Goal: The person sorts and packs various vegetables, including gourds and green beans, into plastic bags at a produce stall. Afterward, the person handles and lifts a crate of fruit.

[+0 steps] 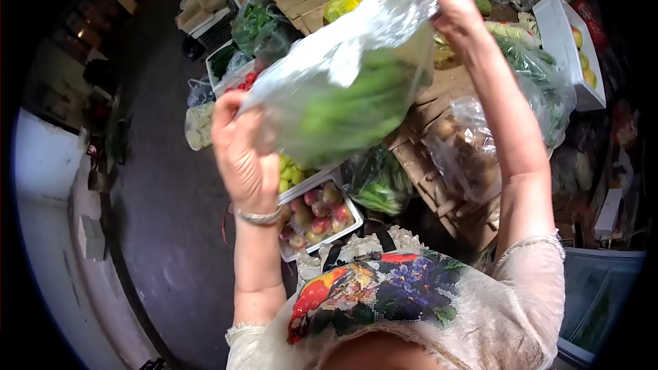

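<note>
A clear plastic bag (356,92) with long green vegetables in it hangs between my two hands, somewhat blurred. My left hand (243,151), with a bracelet at the wrist, is closed on the bag's left edge. At the upper right, my right hand (449,0) grips the bag's other top corner. Below the bag lie green grapes (293,173) and a white tray (358,218) of red and yellow fruit. Another bag of green vegetables (380,188) sits right of that tray.
Brown produce in clear plastic (466,144) lies on cardboard at the right. A white foam box (558,48) with yellow fruit stands at the upper right. Bagged greens (260,27) lie at the upper left. Floor (164,199) and a pale wall (44,157) are on the left.
</note>
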A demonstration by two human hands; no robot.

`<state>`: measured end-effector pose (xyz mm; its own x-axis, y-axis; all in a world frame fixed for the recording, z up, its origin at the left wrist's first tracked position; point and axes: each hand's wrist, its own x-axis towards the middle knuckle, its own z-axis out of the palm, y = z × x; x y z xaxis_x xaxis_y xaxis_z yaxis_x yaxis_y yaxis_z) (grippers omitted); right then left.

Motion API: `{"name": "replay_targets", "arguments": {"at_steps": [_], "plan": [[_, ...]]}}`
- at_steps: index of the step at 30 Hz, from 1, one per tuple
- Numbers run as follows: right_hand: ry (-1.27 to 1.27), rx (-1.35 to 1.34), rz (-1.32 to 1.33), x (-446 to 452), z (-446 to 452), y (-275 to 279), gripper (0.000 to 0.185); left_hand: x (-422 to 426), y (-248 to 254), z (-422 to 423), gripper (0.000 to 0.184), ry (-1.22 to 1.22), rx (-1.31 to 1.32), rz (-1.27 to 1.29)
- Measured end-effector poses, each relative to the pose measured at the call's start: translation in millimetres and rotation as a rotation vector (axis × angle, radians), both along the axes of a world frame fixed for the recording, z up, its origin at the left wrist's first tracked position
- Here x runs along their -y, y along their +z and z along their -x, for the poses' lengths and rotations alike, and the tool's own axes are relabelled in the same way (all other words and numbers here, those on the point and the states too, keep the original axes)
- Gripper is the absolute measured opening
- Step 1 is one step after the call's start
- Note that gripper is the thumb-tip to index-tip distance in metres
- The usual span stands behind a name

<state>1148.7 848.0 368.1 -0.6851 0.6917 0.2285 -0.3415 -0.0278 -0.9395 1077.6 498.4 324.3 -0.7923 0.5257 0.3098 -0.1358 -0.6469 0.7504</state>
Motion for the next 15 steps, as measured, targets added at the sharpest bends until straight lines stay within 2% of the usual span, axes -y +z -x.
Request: {"name": "replay_targets", "arguments": {"at_steps": [1, 3, 4, 6, 9, 12, 13, 15], "plan": [[-0.053, -0.056, -0.056, -24, -2, 7, 0.023, -26, 2, 1, 0.012, -0.013, -0.002, -0.003], [0.186, -0.190, -0.103, -58, -20, 22, 0.034, -77, -12, 4, 0.013, -0.055, 0.025, -0.010], [0.045, -0.160, -0.121, -97, -22, 14, 0.027, -101, -20, 2, 0.014, -0.110, 0.026, -0.016], [-0.144, -0.098, -0.103, -141, -24, -7, 0.020, -145, -43, -6, 0.014, -0.144, 0.098, 0.024], [-0.285, 0.094, -0.149, -202, -41, -71, 0.022, -187, -90, -20, 0.015, -0.223, 0.195, 0.099], [-0.304, 0.261, 0.020, -225, -64, -117, 0.020, -189, -112, -17, 0.017, -0.351, 0.247, 0.175], [-0.304, 0.270, 0.032, -225, -69, -119, 0.020, -188, -112, -16, 0.017, -0.351, 0.256, 0.187], [-0.234, 0.450, -0.117, -218, -79, -104, 0.020, -184, -106, -15, 0.018, -0.255, 0.128, 0.327]]}}
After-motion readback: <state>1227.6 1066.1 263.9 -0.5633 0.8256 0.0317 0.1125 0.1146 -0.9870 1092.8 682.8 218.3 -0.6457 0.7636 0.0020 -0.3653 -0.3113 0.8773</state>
